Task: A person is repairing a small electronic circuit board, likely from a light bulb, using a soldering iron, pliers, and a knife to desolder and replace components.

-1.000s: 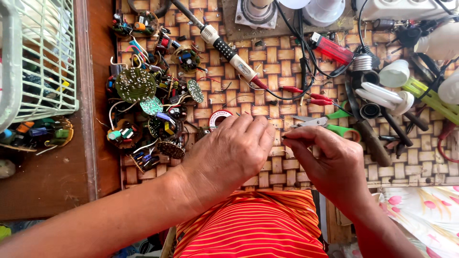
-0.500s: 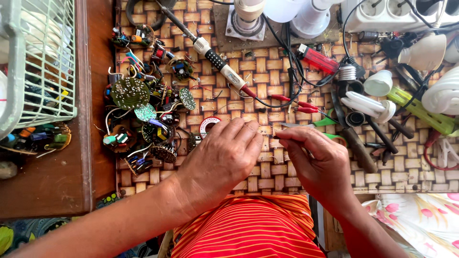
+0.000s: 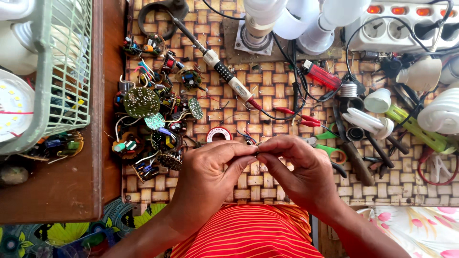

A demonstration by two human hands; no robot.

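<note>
My left hand (image 3: 210,174) and my right hand (image 3: 301,169) meet fingertip to fingertip over the woven mat (image 3: 267,91), pinching a tiny part with thin wires (image 3: 250,139) between them. The part is mostly hidden by my fingers. Just beyond the hands lies a small solder spool (image 3: 219,134). A soldering iron (image 3: 224,76) rests diagonally on the mat, its tip at the upper left. A heap of small round circuit boards (image 3: 153,122) lies left of my left hand.
A green wire basket (image 3: 62,71) holding lamp parts stands on the wooden shelf (image 3: 57,191) at left. Red probe leads (image 3: 299,117), green-handled pliers (image 3: 332,150), a red lighter (image 3: 321,74), spiral bulbs (image 3: 370,122), a green tube (image 3: 413,126) and a white power strip (image 3: 406,24) crowd the right and back.
My hands have closed together, fingertips now touching around the small part. The view has shifted so the bench items sit lower in the frame.
</note>
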